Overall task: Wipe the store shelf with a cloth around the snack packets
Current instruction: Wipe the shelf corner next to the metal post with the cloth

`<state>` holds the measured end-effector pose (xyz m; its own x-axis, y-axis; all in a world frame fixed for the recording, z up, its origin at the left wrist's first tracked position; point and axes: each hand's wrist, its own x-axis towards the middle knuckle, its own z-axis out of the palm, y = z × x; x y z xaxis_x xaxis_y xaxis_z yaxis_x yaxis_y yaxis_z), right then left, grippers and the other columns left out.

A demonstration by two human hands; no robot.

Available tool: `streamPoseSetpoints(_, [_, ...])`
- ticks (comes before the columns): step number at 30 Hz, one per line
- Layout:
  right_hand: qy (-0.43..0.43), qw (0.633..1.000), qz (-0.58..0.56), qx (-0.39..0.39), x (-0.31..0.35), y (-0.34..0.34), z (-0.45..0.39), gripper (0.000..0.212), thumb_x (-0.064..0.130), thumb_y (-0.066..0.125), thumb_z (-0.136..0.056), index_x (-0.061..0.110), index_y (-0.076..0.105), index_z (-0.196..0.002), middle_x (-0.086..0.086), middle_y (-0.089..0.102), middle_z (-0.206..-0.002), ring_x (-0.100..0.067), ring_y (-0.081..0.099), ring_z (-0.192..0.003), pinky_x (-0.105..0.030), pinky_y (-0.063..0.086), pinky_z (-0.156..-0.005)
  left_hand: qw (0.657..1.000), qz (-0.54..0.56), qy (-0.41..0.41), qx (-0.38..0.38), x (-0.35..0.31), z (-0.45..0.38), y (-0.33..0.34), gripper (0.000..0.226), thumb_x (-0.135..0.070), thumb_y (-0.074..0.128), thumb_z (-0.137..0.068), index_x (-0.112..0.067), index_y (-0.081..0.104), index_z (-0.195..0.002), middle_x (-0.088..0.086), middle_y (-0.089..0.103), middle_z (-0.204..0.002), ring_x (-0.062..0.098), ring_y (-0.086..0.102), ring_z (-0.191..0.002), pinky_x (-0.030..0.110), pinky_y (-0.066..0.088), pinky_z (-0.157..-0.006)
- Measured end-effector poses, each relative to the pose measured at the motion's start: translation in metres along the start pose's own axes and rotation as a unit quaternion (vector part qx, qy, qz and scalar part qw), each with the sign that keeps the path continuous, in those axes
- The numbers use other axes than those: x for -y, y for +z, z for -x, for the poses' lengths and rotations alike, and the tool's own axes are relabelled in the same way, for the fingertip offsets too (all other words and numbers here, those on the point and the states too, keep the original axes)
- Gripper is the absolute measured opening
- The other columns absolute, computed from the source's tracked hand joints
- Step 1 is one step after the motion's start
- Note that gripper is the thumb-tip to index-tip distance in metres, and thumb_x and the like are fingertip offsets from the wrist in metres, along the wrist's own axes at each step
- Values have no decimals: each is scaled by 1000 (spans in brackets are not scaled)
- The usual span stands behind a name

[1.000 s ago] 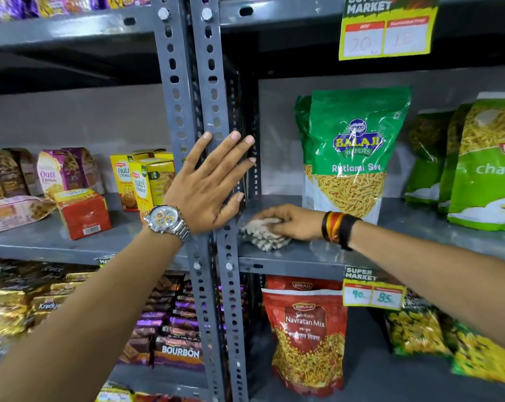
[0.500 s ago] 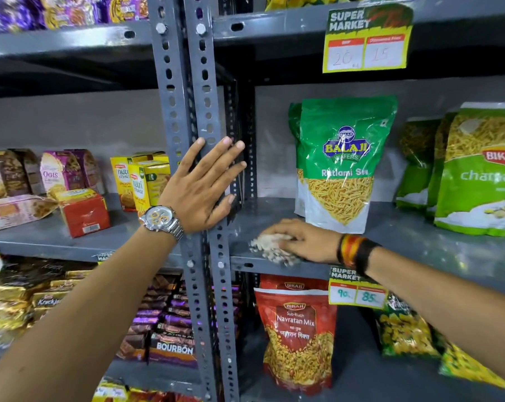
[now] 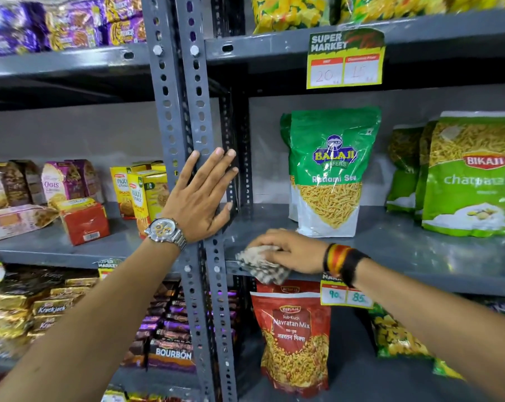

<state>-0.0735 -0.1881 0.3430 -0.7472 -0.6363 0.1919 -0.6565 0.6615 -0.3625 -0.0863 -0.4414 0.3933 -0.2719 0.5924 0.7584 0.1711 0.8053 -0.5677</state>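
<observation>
— See the right hand (image 3: 289, 252)? Its grip is pressed down over the cloth (image 3: 261, 265), bunched at the shelf (image 3: 419, 250) front edge, near the upright post (image 3: 199, 140).

— And the left hand (image 3: 200, 195)?

— Fingers spread flat against that post, holding nothing, just bracing.

— How should the wipe go?

— I'd keep the palm flat and sweep along the front lip, then curve in beside the Balaji packet (image 3: 331, 172) without nudging it. The cloth lies under the fingers, part hanging over the edge; the packet stands just behind the hand, apart from it.
</observation>
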Motion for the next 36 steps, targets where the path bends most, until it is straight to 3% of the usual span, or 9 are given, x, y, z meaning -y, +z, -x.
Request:
streamPoseSetpoints(6, [42, 997, -35, -48, -11, -8, -36, 36, 24, 51, -97, 24, 53, -133, -4, 54, -134, -18, 52, -121, -31, 35, -109, 999, 22, -8, -23, -2, 1, -1, 67, -40, 41, -98, -6, 34, -156, 13, 18, -169, 30, 12, -157, 60, 12, -125])
streamPoseSetpoints(12, [12, 999, 33, -15, 2, 12, -60, 37, 34, 48, -96, 38, 50, -132, 2, 49, -142, -23, 41, -134, -54, 22, -113, 1000, 20, -1, -23, 0, 2, 0, 69, -40, 43, -97, -7, 33, -157, 13, 18, -169, 30, 12, -157, 61, 13, -124])
streamPoseSetpoints(16, [-23, 997, -32, 67, 0, -10, -18, 33, 19, 50, -97, 30, 55, -128, 2, 56, -122, -11, 56, -110, -25, 44, -99, 1000, 19, -3, -24, 0, 3, 3, 69, -40, 42, -97, -7, 32, -157, 13, 16, -169, 29, 11, -157, 60, 13, -124])
streamPoseSetpoints(18, [7, 997, -68, 18, -8, -23, -20, 34, 13, 48, -98, 19, 54, -131, 4, 57, -120, -1, 56, -101, -14, 44, -93, 1000, 19, -4, -24, 1, 2, 3, 68, -39, 40, -98, -7, 32, -157, 13, 17, -169, 29, 10, -157, 60, 12, -125])
streamPoseSetpoints(23, [58, 997, -12, -46, -20, -4, -41, 37, 19, 49, -98, 17, 51, -135, -9, 51, -139, -23, 47, -129, -31, 31, -111, 1000, 17, 2, -22, 1, 4, 1, 68, -41, 40, -98, -8, 31, -157, 13, 16, -169, 29, 10, -157, 60, 11, -125])
streamPoseSetpoints(26, [24, 999, -15, -44, -26, -4, -4, 33, 22, 50, -98, 27, 55, -130, -5, 56, -129, -21, 51, -121, -35, 37, -109, 999, 13, 2, -29, 3, 4, 2, 68, -41, 38, -98, -8, 32, -157, 13, 17, -169, 29, 10, -157, 60, 12, -125])
streamPoseSetpoints(29, [30, 997, -62, -19, -30, -22, 56, 29, 22, 50, -98, 33, 57, -124, 4, 60, -122, -9, 57, -113, -20, 44, -98, 999, 12, -3, -31, 0, 4, 4, 68, -41, 38, -98, -8, 32, -157, 13, 16, -169, 29, 10, -157, 60, 12, -125])
streamPoseSetpoints(33, [57, 983, -146, -97, -45, -52, 89, 34, 9, 48, -97, 33, 58, -118, 8, 64, -116, 3, 66, -92, -17, 54, -78, 1000, 6, -7, -23, 1, 3, 5, 69, -41, 39, -98, -9, 31, -158, 12, 15, -170, 29, 9, -158, 60, 11, -125])
streamPoseSetpoints(36, [91, 985, -52, -139, -63, -48, 74, 29, 19, 52, -96, 42, 56, -112, 5, 60, -117, -12, 60, -103, -39, 49, -99, 1000, 8, -5, -19, 0, 4, 2, 68, -42, 38, -98, -8, 31, -158, 12, 14, -170, 29, 9, -158, 60, 12, -124])
